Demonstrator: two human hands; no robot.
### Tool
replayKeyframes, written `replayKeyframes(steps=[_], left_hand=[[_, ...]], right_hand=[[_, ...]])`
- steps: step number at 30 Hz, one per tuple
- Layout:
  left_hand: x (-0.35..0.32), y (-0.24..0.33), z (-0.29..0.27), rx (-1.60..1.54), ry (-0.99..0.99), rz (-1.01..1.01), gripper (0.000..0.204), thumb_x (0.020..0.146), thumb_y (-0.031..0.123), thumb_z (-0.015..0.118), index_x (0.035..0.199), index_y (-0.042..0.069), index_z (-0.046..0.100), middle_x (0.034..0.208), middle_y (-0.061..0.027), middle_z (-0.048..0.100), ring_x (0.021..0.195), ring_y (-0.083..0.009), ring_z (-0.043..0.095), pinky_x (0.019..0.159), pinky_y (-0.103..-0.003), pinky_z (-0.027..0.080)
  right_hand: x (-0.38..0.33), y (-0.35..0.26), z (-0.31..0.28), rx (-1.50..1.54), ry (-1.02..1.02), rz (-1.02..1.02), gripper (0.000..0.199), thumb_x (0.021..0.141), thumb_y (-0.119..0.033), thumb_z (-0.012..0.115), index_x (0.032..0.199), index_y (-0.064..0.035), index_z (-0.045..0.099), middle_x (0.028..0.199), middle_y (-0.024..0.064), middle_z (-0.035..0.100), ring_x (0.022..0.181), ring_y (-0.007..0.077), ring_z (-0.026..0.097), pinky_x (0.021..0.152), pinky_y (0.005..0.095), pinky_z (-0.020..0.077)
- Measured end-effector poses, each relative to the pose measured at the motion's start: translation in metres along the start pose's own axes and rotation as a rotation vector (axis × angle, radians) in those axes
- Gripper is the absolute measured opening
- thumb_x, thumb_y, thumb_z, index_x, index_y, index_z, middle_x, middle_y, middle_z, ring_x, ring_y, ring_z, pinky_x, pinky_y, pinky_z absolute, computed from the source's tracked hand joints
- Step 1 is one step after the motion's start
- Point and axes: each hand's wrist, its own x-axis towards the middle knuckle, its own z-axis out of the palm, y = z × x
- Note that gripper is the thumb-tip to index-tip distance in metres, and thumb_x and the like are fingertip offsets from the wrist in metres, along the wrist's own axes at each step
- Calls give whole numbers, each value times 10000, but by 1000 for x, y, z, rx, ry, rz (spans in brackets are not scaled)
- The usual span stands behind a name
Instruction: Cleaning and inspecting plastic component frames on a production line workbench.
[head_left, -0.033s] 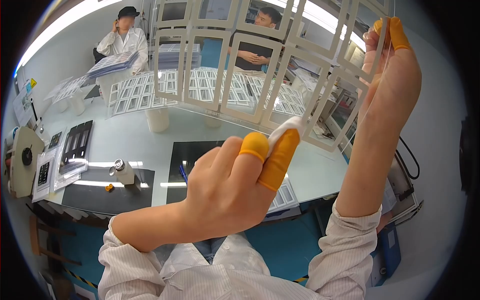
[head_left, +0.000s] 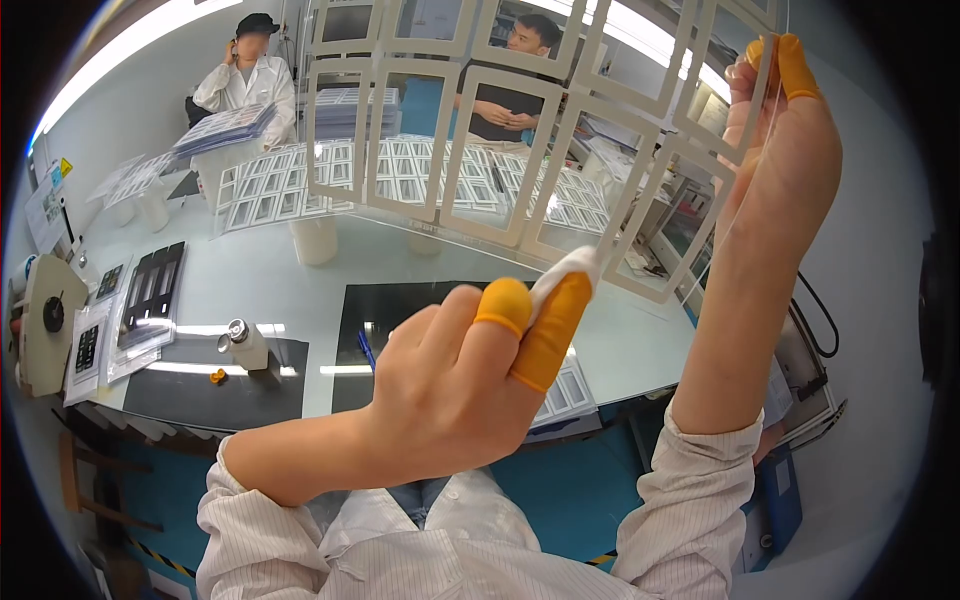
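Note:
A clear sheet printed with rows of pale grey rectangular frames (head_left: 613,113) is held up in front of me, tilted. At its right edge, my right hand (head_left: 790,130) pinches it between thumb and finger, both in orange finger cots. Below the sheet, my left hand (head_left: 455,375) is closed on a white wipe (head_left: 572,266). The wipe is wrapped over the tip of an orange-cotted finger (head_left: 555,330) and lies close to the sheet's lower edge; whether it touches cannot be made out.
Similar printed sheets (head_left: 270,190) rest on white cylinders (head_left: 315,240) across the glass-topped table. A pump bottle (head_left: 245,345), orange finger cots (head_left: 218,376) and a blue pen (head_left: 366,348) lie nearer. Two people (head_left: 265,80) are behind the table; stacked sheets (head_left: 225,128) stand beside one.
My left hand with the wipe has shifted slightly down and left, away from the sheet's lower edge. My right hand and the sheet stay almost where they were.

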Motion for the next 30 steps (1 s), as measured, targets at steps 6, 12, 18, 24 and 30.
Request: replayKeyframes(steps=[6, 12, 18, 24, 30], left_hand=[[-16, -5, -6, -276, -56, 41, 250, 688, -10, 678, 929, -48, 624, 670, -73, 458, 560, -154, 489, 420, -243, 405], [-18, -34, 15, -1439, -309, -718, 296, 804, 61, 605, 1100, 52, 597, 878, -79, 612, 732, -122, 595, 618, -226, 484], [17, -52, 27, -2092, -143, -699, 282, 872, 123, 532, 1140, 38, 537, 867, -114, 582, 669, -150, 552, 538, -230, 444], [2, -48, 28, -2215, -159, -719, 219, 826, 157, 594, 1017, 51, 605, 878, -121, 577, 664, -159, 550, 542, -272, 450], [-33, -42, 22, -2135, -296, -673, 301, 801, 106, 624, 1091, 29, 599, 1005, -119, 625, 876, -162, 627, 788, -257, 499]], right_hand=[[2, -3, 0, 26, 42, 23, 211, 870, -100, 494, 958, 88, 533, 907, 117, 521, 847, 147, 537, 925, 262, 432], [-2, -2, -3, 96, -30, 41, 188, 864, -81, 436, 936, 48, 552, 853, 85, 508, 792, 144, 491, 887, 269, 408], [-12, -3, 1, 126, -66, 158, 276, 813, -31, 497, 1070, 71, 495, 983, 120, 514, 944, 172, 533, 942, 273, 411], [-22, -3, 7, -51, -61, 133, 219, 825, -50, 493, 1023, 18, 557, 839, 51, 549, 762, 88, 528, 790, 186, 431], [-23, 6, -1, -44, -87, 0, 191, 858, -140, 548, 971, 8, 588, 759, 55, 567, 727, 118, 538, 760, 216, 421]])
